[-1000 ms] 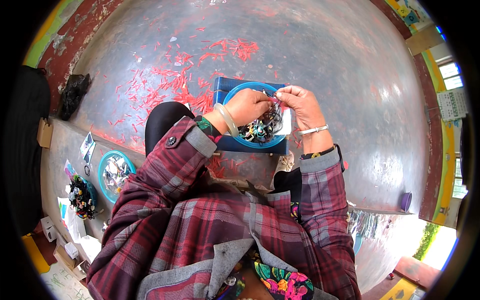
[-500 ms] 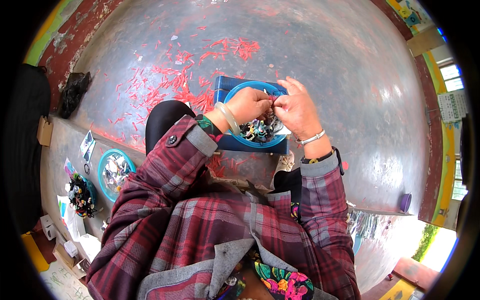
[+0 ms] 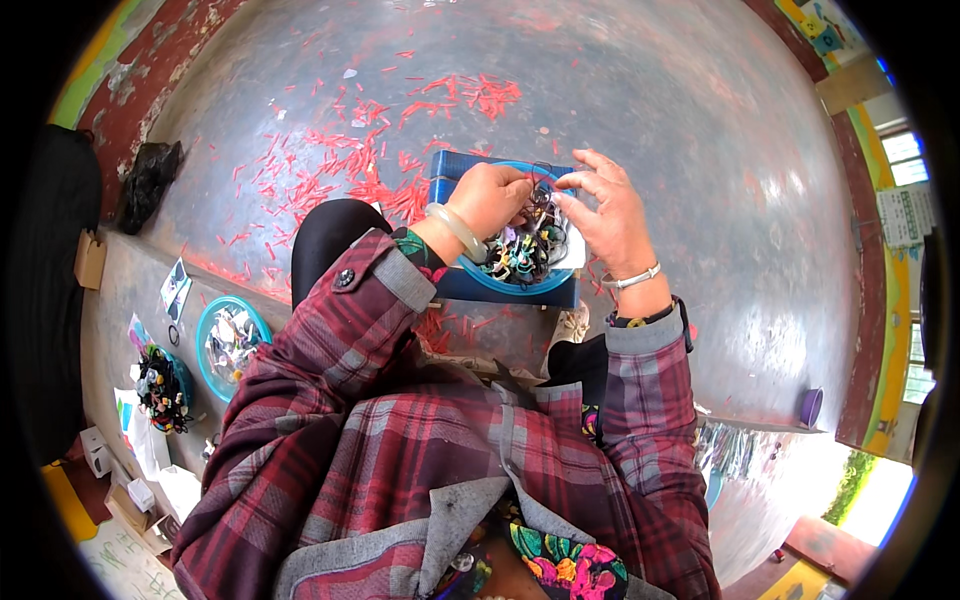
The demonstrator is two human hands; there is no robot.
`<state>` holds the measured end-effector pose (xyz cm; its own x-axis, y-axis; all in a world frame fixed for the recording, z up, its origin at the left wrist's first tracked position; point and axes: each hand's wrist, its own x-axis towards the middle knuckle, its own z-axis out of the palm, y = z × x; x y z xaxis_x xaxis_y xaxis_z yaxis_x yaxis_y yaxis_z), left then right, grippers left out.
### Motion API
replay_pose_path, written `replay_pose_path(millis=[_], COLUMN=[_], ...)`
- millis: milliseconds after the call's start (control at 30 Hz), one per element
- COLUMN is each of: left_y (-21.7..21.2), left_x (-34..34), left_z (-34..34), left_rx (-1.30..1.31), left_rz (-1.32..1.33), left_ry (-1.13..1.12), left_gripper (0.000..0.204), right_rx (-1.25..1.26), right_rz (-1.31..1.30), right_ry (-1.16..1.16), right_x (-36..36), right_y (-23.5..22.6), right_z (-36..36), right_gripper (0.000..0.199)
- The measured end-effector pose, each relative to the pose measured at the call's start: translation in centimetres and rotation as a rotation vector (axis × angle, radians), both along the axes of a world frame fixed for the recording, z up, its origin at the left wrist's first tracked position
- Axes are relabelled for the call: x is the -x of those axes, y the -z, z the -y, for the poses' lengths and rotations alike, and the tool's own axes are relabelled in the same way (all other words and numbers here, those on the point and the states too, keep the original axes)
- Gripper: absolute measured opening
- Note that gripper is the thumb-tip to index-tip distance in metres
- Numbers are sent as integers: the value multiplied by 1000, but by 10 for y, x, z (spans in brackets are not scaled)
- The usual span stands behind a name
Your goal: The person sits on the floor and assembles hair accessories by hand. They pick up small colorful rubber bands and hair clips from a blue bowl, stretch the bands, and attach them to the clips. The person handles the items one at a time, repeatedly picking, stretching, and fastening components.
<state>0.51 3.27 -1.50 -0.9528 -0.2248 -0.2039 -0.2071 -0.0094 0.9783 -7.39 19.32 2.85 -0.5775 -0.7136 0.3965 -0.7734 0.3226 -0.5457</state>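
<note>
My left hand (image 3: 487, 200), with a pale bangle at the wrist, is closed in a pinch over a blue basin (image 3: 500, 284). A thin dark strand with a bit of red (image 3: 538, 178) shows at its fingertips; its exact kind is too small to make out. My right hand (image 3: 612, 222) is just to the right, thumb and fingers apart, fingertips close to that strand. In the basin lies a tangle of black bands with small coloured pieces (image 3: 522, 255), partly hidden by my left hand. The basin stands on a dark blue box (image 3: 452, 165).
Red scraps (image 3: 375, 165) litter the floor ahead and to the left. At the left stand another blue basin (image 3: 204, 345) of pale pieces and a container heaped with black bands (image 3: 162, 392). A black bag (image 3: 150, 185) lies by the wall; a purple tub (image 3: 811, 406) stands far right.
My right hand has drawn slightly right and its thumb and fingers have parted. My left hand has shifted a little left, uncovering more of the basin's contents.
</note>
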Motion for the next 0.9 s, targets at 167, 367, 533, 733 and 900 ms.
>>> replay_pose_path(millis=[167,367,533,733,900], left_y=[1,2,0,-2,0], left_x=[2,0,-1,-3,-1], left_z=[0,-2,-3,-3,-2], left_rx=[-140,-118,-100,-51,3], left_rz=[-25,-45,3,-19,-21], left_ry=[-105,-62,58,126,120], left_gripper=[24,24,25,26,26], right_rx=[-100,-17,4,-145,-183], right_rz=[-104,-31,-180,-199,-88], right_ry=[90,76,59,-18,-90], right_x=[-13,-12,-9,-7,1], right_y=[-2,2,12,23,28], right_z=[6,9,11,9,4], right_gripper=[14,7,6,11,15])
